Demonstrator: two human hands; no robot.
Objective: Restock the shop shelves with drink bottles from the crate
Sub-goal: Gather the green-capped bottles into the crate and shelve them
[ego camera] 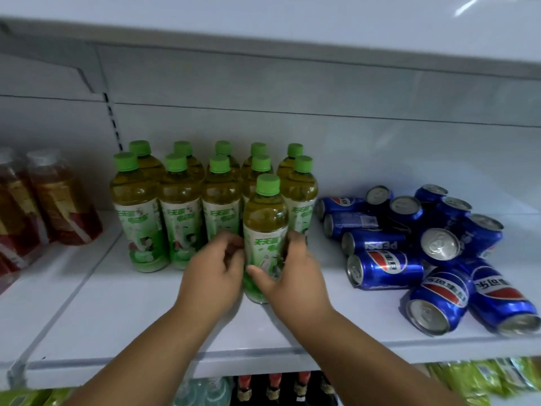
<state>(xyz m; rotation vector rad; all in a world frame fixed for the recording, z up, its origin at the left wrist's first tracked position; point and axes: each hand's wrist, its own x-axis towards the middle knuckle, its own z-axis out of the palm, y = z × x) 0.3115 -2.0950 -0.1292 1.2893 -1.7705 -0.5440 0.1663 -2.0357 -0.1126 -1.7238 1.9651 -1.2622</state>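
Two bare forearms enter from the bottom of the frame. At centre, the left hand (pixel 215 266) and right hand (pixel 295 271) flank one green-capped bottle (pixel 265 230) standing upright on the white shelf (pixel 131 312). The right-hand fingers (pixel 260 275) curl round its lower label; the left-hand fingers (pixel 231 244) are curled against its left side. Directly behind it stands a two-row block of matching green-capped bottles (pixel 180 212). At right of frame, blue cans (pixel 386 269) lie piled on their sides. At far left, red-labelled bottles (pixel 63 200) stand, blurred.
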